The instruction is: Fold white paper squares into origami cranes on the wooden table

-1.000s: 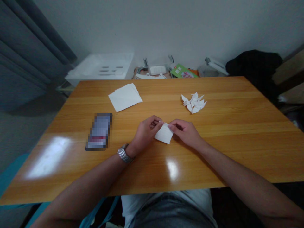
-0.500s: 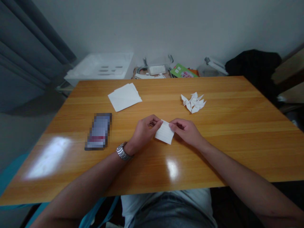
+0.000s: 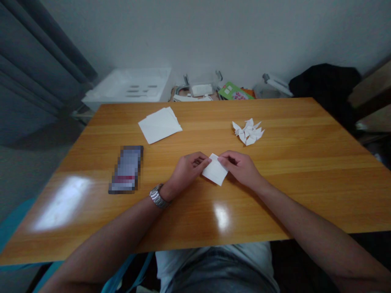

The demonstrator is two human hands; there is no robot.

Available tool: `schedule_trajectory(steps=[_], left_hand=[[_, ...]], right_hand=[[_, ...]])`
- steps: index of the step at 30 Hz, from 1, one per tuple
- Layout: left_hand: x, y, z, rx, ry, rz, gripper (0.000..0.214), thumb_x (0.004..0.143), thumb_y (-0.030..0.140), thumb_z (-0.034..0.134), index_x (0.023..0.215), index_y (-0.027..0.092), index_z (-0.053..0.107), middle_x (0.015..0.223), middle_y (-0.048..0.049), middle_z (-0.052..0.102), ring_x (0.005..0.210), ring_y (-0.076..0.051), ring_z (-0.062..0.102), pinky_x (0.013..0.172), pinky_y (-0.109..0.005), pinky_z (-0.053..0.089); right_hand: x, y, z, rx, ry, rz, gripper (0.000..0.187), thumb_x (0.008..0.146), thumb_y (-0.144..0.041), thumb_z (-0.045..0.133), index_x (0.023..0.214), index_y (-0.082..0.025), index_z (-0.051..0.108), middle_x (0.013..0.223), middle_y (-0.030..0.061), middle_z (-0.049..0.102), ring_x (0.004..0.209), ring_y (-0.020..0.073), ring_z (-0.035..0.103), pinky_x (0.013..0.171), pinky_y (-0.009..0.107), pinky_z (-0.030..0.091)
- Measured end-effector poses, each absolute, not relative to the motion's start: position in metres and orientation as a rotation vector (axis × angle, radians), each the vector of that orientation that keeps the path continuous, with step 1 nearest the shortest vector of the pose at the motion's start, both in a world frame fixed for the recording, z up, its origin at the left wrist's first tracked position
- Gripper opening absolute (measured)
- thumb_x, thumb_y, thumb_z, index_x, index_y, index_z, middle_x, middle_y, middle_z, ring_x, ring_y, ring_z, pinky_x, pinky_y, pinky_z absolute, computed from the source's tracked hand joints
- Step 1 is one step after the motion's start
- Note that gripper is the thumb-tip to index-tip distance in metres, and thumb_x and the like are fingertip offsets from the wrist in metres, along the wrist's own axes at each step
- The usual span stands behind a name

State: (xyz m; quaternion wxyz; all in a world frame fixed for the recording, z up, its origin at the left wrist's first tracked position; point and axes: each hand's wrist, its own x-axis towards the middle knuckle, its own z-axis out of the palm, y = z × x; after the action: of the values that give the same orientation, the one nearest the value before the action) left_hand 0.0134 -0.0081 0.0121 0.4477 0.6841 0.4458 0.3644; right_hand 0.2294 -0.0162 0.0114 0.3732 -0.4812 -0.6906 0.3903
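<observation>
A small white square of paper (image 3: pixel 215 173) is held just above the table between both hands, one corner pointing away from me. My left hand (image 3: pixel 190 170), with a metal watch (image 3: pixel 159 196) on its wrist, pinches the paper's left side between thumb and fingers. On the other side, my right hand (image 3: pixel 240 166) pinches the upper right part near the top corner. The paper looks flat, and its underside is hidden. Beyond the right hand lies a cluster of folded white paper shapes (image 3: pixel 249 132) with pointed tips.
White paper sheets (image 3: pixel 160 125) lie stacked at the back left of the wooden table (image 3: pixel 305 171). Closer on the left is a phone (image 3: pixel 126 169), its screen pixelated. Past the far edge stand a white foam tray (image 3: pixel 128 85), a green packet (image 3: pixel 234 91) and a black cloth item (image 3: pixel 325 85).
The paper has turned slightly and shifted a little to the right, so its top corner now shows between the hands. My left hand has followed it slightly rightward and down.
</observation>
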Motion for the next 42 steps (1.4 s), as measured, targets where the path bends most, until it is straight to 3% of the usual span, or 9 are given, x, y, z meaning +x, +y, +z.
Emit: schedule_trajectory(steps=[7,16,22,27,42], left_hand=[[0.012,-0.005,0.015,1.735,1.149,0.870,0.031,0.092,0.046,0.067,0.082,0.016,0.070,0.078,-0.0040,0.074,0.068,-0.014,0.064,0.057,-0.022,0.046],[0.012,-0.005,0.016,1.677,1.086,0.856,0.027,0.090,0.041,0.069,0.082,0.016,0.072,0.081,-0.0050,0.076,0.070,-0.015,0.067,0.062,-0.023,0.050],[0.013,-0.006,0.022,1.640,1.091,0.835,0.029,0.090,0.042,0.071,0.079,0.015,0.072,0.074,-0.0044,0.074,0.063,-0.013,0.063,0.055,-0.021,0.047],[0.012,-0.006,0.017,1.688,1.105,0.854,0.030,0.092,0.043,0.068,0.081,0.015,0.073,0.078,-0.0046,0.075,0.068,-0.013,0.066,0.060,-0.021,0.048],[0.011,-0.007,0.024,1.646,1.071,0.713,0.033,0.097,0.043,0.061,0.081,0.015,0.068,0.066,-0.0014,0.071,0.056,-0.009,0.061,0.054,-0.018,0.045]], right_hand=[[0.231,-0.015,0.014,-1.234,-1.745,0.992,0.027,0.096,-0.044,0.061,0.089,-0.020,0.073,0.081,0.0023,0.073,0.074,0.0176,0.064,0.067,0.029,0.047],[0.233,-0.014,0.013,-1.250,-1.708,0.943,0.025,0.096,-0.042,0.062,0.091,-0.020,0.074,0.082,0.0027,0.073,0.074,0.0180,0.064,0.067,0.029,0.048],[0.235,-0.012,0.014,-1.244,-1.674,0.920,0.025,0.096,-0.043,0.063,0.091,-0.021,0.074,0.084,0.0030,0.074,0.075,0.0182,0.065,0.068,0.030,0.048],[0.236,-0.012,0.014,-1.250,-1.665,0.902,0.023,0.095,-0.040,0.063,0.091,-0.020,0.074,0.085,0.0028,0.074,0.076,0.0176,0.065,0.068,0.029,0.048],[0.237,-0.009,0.012,-1.251,-1.633,0.865,0.025,0.095,-0.041,0.063,0.091,-0.020,0.074,0.084,0.0028,0.074,0.074,0.0174,0.065,0.068,0.029,0.050]])
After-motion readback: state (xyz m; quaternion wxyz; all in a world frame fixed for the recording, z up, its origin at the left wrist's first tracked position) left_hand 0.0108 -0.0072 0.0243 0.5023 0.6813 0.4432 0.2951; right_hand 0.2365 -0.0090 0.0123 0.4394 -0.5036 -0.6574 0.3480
